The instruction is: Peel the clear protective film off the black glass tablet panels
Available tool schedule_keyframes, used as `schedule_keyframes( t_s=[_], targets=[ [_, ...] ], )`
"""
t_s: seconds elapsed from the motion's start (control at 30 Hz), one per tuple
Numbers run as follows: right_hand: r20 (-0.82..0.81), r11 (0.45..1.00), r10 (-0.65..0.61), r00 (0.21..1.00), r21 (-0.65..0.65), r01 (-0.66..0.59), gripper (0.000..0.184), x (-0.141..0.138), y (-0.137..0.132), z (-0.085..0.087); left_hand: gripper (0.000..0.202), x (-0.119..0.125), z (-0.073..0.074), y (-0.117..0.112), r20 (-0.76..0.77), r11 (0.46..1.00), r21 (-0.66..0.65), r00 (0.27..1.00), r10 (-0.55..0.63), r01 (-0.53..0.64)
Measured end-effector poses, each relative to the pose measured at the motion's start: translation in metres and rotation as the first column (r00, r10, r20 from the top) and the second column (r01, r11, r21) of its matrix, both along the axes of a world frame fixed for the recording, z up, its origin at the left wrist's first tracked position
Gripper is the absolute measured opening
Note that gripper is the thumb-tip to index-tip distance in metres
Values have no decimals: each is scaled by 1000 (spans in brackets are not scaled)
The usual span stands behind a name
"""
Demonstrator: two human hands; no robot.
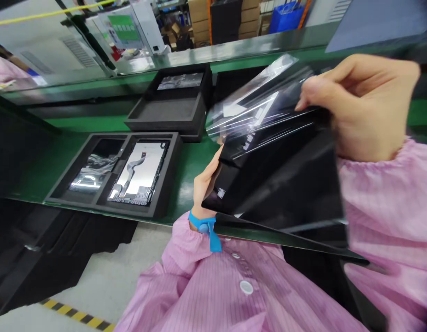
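Note:
I hold a flat black panel [282, 180] tilted up in front of my chest. My left hand [205, 184] grips its lower left edge from underneath, mostly hidden behind it; a blue wrist strap [207, 228] sits at that cuff. My right hand [363, 103] is closed at the panel's upper right, its fingers pinching a clear plastic film [249, 108] that curls off the panel's top face. Both of my sleeves are pink.
A black foam tray [165, 184] on the green bench [185, 170] holds a screen part with a flex cable [139, 175] and a bagged part [90, 173]. A second black tray [172, 103] lies behind it. Dark trays [43, 258] are stacked at the lower left, boxes far back.

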State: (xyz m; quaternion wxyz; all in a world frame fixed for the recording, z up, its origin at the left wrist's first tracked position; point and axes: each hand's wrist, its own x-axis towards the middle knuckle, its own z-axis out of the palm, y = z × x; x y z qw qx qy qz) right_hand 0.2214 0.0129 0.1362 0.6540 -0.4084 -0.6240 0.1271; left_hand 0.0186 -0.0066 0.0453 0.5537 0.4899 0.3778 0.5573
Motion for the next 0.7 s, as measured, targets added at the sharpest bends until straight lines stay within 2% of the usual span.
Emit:
schedule_keyframes(
  t_s=[0.17, 0.27, 0.43, 0.6, 0.7],
  targets=[
    [92, 999, 25, 995, -31, -22, 23, -6, -4, -2, 33, -3, -19, 6, -52, 998, -44, 997, -57, 55],
    [111, 999, 34, 993, -20, -32, 22, -7, -3, -3, 33, -2, -19, 5, -40, 996, -62, 997, -66, 63],
    [105, 999, 42, 994, -2, -43, 23, -11, -5, -4, 33, 0, -14, 1, 3, 983, -170, 998, -62, 62],
    [122, 998, 55, 991, -48, -50, 20, -8, -10, 0, 28, -2, -20, 5, 62, 973, -220, 996, -57, 69],
    [238, 975, 193, 952, -156, -159, 7, 2, -14, 2, 29, -3, -23, 10, 130, 952, -291, 990, -59, 95]
  ],
)
